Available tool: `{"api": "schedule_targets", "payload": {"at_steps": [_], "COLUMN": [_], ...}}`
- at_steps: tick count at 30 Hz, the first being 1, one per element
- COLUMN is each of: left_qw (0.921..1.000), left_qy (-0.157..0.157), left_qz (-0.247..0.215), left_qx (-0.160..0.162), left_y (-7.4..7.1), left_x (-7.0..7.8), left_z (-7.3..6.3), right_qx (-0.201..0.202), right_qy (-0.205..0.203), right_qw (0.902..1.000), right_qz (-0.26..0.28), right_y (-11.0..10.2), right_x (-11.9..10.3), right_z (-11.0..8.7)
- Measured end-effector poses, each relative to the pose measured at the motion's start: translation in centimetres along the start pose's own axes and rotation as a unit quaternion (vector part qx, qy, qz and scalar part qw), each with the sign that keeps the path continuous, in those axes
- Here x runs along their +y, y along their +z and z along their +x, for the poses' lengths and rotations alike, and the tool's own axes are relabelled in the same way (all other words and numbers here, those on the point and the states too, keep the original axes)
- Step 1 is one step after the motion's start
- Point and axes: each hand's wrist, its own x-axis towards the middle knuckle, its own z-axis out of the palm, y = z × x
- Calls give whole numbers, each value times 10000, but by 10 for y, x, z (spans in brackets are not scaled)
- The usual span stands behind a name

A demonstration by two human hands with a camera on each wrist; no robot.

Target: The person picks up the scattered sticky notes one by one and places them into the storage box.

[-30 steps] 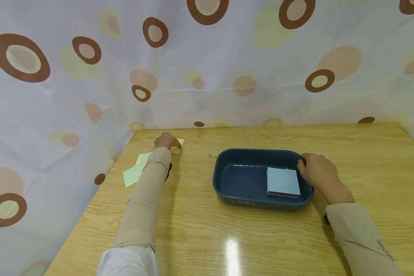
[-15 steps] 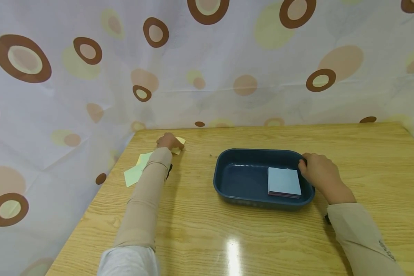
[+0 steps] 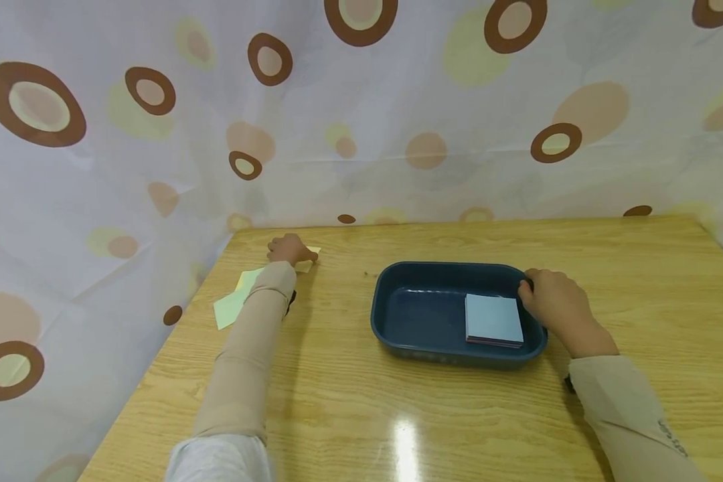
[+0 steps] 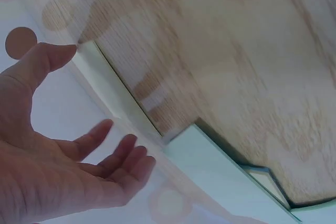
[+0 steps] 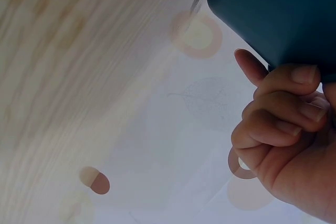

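My left hand is at the far left of the table, over a pale yellow paper sheet. In the left wrist view the thumb tip is right at a corner of the pale sheet, and the other fingers are spread loosely apart from the thumb. Beside it lie light green paper sheets, partly hidden by the forearm. My right hand grips the right end of a dark blue plastic tray, thumb over the rim and fingers curled outside. A stack of square paper, light blue on top, lies in the tray's right half.
The wooden table ends at the back and left against a white cloth patterned with brown and pale circles. The tray stands right of the table's middle, with bare wood between it and the left-hand sheets.
The yellow sheet's visible corner has shifted slightly towards me under my left hand, which has barely moved. The right hand stays on the tray; the head view has tilted a little.
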Motion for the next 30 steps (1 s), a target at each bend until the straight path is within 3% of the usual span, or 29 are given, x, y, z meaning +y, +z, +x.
{"api": "schedule_targets", "payload": {"at_steps": [3,10,18,22,30], "left_qw": [9999,9973,9912,9912,9962], "left_qy": [-81,125,-67,-28,433], "left_qz": [-32,120,111,-7,9], "left_qx": [-112,-707,-1320,-1320,-761], "left_y": [-3,-13,-15,-13,-12], "left_x": [-6,-12,-12,-11,-12], "left_z": [3,9,12,12,-3], "right_qx": [42,86,25,22,65], "right_qy": [-38,-65,-7,-13,-64], "right_qw": [10000,9999,10000,10000,9999], "right_qz": [4,18,-17,-13,-50], "right_y": [0,-1,2,2,1], "right_x": [-1,0,-2,-2,-4], "right_z": [0,0,0,0,-1]}}
